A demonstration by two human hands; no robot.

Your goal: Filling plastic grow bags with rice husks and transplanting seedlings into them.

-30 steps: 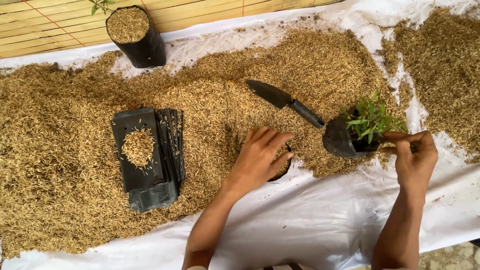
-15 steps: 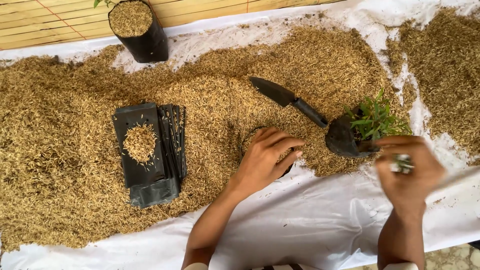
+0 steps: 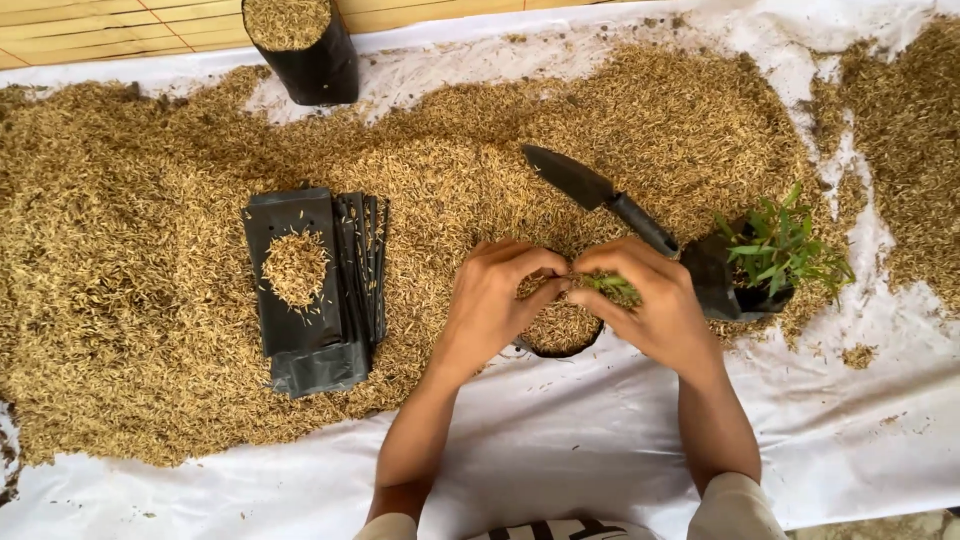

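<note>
Small bag (image 3: 560, 328) already filled with husks. Little plant (image 3: 612, 288) pinched by right hand (image 3: 650, 305). Bag edge held by left hand (image 3: 495, 300), fingers curled. Planting not finished.

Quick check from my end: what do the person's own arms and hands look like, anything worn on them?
Both arms are bare from the wrists to above the elbows. The left hand and right hand wear no gloves, and no rings, watch or bracelets show. Short pale beige sleeves start near the bottom edge of the picture, over a light garment with dark stripes.
</note>
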